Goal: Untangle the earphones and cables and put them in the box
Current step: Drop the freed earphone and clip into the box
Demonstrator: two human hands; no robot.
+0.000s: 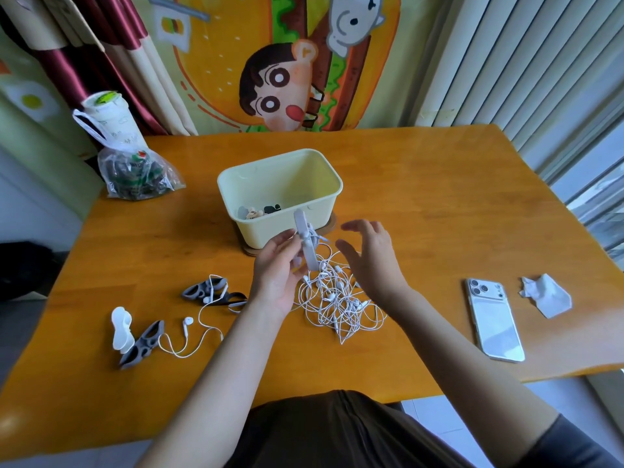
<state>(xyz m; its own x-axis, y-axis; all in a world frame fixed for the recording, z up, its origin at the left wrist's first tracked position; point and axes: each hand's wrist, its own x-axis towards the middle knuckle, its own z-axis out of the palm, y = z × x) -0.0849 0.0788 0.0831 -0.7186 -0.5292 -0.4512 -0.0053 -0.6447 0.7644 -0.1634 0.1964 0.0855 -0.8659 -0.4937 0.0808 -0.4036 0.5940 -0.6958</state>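
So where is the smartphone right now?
Head view: the smartphone lies back-up on the wooden table, to the person's right, just left of a crumpled tissue.

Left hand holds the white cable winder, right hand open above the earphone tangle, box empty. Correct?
Not quite: the box is not empty; the head view shows a few small items at its bottom. The rest holds: the left hand holds the white cable winder, and the right hand is open above the earphone tangle.
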